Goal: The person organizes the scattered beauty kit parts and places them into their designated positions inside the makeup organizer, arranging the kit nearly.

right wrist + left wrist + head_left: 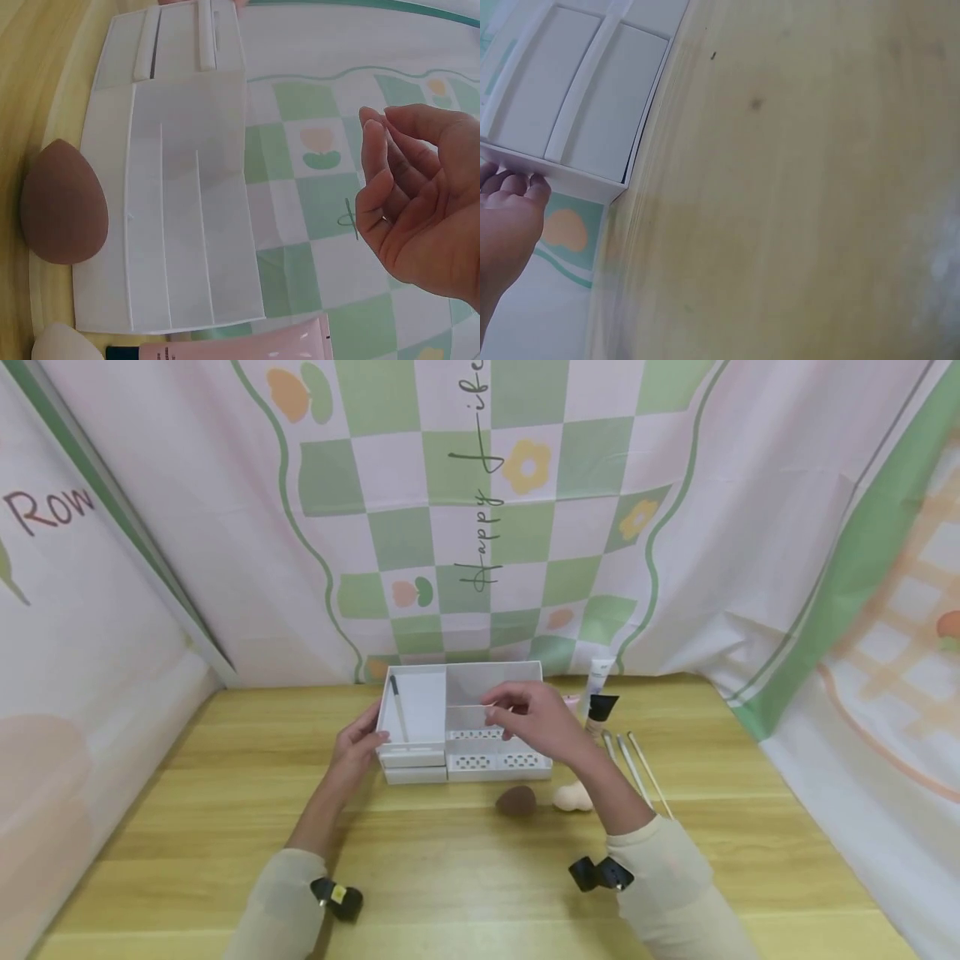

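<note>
A white compartmented organizer [465,727] stands on the wooden table [450,877]. My left hand [356,747] grips its left front corner, fingertips [514,184] against the wall of the organizer [592,97]. A dark slim pencil [397,708] lies in the left compartment. My right hand [525,718] hovers over the right compartments. Seen from the right wrist, the right hand [420,202] has loosely curled fingers with nothing between them, above the organizer [187,210].
A brown sponge [516,801] [64,202] and a beige sponge [573,796] [67,343] lie in front of the organizer. To its right are a white tube with a black cap [598,693], a pink tube [247,346] and several thin sticks [633,768]. Patterned cloth walls [480,527] surround the table.
</note>
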A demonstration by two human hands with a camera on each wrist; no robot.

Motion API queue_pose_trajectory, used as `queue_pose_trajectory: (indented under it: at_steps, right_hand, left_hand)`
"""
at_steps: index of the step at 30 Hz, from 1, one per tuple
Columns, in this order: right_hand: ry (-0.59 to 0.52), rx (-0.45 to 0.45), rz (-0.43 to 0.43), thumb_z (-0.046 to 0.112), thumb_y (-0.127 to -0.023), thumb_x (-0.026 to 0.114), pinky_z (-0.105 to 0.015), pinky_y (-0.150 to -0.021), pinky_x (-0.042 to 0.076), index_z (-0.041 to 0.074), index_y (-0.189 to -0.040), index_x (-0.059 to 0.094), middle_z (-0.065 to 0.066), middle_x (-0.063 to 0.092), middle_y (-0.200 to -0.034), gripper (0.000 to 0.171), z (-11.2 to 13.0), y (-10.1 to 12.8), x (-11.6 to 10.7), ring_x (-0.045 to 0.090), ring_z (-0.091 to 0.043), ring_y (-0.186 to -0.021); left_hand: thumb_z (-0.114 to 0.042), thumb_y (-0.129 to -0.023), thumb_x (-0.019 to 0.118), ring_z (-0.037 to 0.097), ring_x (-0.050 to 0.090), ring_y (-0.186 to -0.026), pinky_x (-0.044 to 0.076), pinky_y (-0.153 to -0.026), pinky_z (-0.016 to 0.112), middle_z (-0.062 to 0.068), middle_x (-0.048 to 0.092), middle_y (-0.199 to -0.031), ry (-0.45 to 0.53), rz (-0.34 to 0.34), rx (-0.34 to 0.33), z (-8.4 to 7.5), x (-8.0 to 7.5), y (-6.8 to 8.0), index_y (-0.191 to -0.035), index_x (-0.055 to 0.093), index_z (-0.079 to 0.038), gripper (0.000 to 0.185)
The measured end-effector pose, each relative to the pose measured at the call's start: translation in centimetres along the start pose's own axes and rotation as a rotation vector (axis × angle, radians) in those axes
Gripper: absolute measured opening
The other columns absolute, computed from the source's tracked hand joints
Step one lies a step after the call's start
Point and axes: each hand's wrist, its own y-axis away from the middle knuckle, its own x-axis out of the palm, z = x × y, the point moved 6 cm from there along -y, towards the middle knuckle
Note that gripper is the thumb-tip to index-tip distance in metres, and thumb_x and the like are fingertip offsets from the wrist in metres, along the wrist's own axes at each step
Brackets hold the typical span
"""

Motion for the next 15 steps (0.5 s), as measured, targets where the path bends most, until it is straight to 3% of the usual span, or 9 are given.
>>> queue_pose_trajectory:
  at_steps: [15]
  right_hand:
    - [-0.029,0.021,-0.066,0.01,-0.099,0.061,-0.022,-0.067,0.06,-0.002,-0.118,0.07,-0.022,0.075,-0.101,0.024,-0.2,1.8,-3.6,0.067,-0.01,-0.071]
  left_hand:
    - [0.001,-0.098,0.045,0.035,0.018,-0.159,0.043,-0.107,0.006,0.017,0.016,-0.171,-0.013,0.002,-0.01,-0.1,0.2,0.1,-0.159,0.021,0.002,0.066]
